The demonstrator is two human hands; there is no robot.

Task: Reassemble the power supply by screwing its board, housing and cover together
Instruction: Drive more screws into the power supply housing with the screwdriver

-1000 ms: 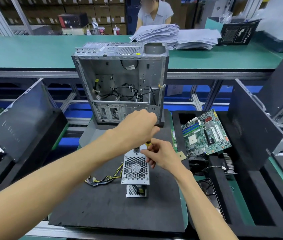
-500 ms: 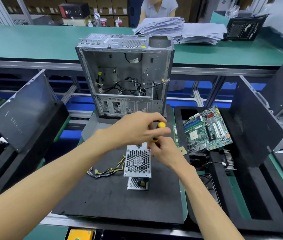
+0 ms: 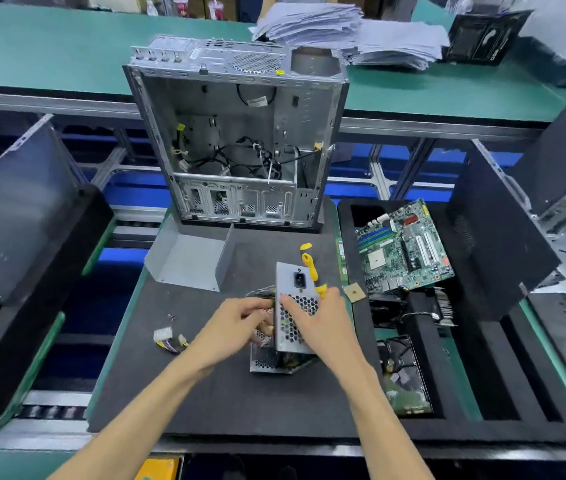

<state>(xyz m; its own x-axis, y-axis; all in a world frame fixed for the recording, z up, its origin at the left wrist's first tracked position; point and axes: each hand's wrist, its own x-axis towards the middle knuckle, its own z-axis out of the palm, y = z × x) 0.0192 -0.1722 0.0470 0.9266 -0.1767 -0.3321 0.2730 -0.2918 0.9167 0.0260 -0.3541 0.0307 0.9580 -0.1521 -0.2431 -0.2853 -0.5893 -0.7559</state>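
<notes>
Black foam tray point(image 3: 423, 424): motherboard point(image 3: 404, 245), hard drive point(image 3: 408, 379) in compartments.

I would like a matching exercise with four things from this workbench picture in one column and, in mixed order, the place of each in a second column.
Things:
1. screwdriver
2. motherboard
3. computer case
4. cable connectors

Places:
A. upright at the far end of the black mat
B. on the mat, left of the left hand
C. in the right hand, against the power supply
D. in the black tray on the right

Pairs: 1-C, 2-D, 3-A, 4-B
</notes>
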